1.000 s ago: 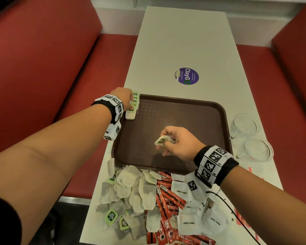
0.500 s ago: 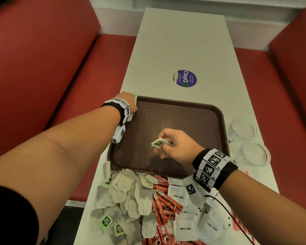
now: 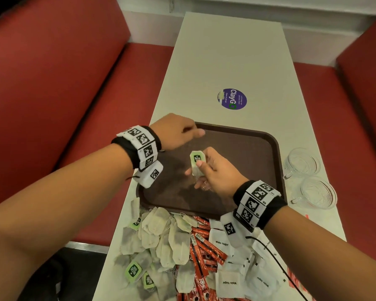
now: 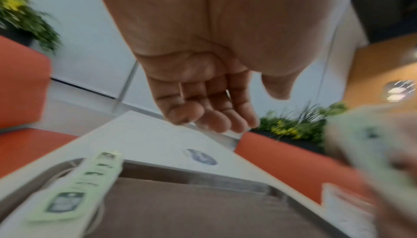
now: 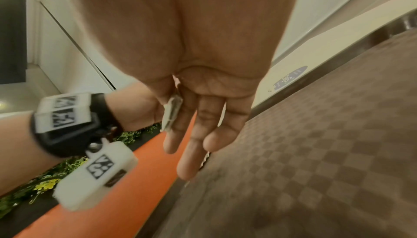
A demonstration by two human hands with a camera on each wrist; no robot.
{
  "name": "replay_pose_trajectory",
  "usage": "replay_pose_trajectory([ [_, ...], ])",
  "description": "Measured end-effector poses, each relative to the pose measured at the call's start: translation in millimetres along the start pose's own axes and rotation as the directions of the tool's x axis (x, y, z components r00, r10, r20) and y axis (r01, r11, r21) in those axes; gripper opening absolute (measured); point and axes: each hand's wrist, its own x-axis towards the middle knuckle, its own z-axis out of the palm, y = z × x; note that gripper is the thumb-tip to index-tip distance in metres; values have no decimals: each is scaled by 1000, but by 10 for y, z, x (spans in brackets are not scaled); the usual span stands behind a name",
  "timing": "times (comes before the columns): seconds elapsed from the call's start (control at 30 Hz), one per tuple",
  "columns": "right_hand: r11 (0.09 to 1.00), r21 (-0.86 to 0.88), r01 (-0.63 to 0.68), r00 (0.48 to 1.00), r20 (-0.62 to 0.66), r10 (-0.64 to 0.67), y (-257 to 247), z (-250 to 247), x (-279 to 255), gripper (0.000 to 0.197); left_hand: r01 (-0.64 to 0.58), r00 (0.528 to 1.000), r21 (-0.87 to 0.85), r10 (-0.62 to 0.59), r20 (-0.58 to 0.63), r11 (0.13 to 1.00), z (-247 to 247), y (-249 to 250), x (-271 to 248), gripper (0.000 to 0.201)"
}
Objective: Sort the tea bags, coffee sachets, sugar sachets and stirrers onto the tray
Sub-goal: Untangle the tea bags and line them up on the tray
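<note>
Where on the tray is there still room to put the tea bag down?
Most of the brown tray is bare: the middle and the whole side towards the glass cups. The row of tea bags lies along the tray's left edge. The table in front of the tray is crowded with the heap of sachets.

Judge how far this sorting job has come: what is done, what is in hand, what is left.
Done: a short row of tea bags lies at the tray's far left corner. In hand: the right hand pinches another tea bag above the tray; the left hand hangs empty. Left: heaped tea bags, red coffee sachets and white sugar sachets off the tray. Stirrers: none identifiable.
</note>
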Motion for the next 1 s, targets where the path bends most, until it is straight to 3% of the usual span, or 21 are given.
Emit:
replay_pose_trajectory([
  [0.13,998,-30,49,998,-35,-50,-33,28,49,23,-182,978,-73,188,92,981,-12,94,-332,19],
  [0.33,969,-200,143,978,-120,-169,5,96,104,4,-237,971,-53,236,-26,970,18,59,-466,6],
  [0.5,960,-254,115,982,-118,-149,47,150,143,18,-183,982,-117,187,26,976,35,-19,-576,9],
  [0.6,982,-177,72,995,-58,-83,116,167,114,34,-93,989,-69,84,-124,993,-48,-183,-544,8],
  [0.7,962,-271,16,996,92,9,134,128,8,46,64,972,-33,-70,-223,997,-137,-459,-463,8],
  [0.83,878,-478,31,937,320,142,119,134,-142,50,207,978,179,-198,-69,962,-157,-732,-346,17],
  [1.0,738,-666,111,888,400,227,102,256,-246,55,199,964,249,-235,126,948,-16,-872,-161,26],
])
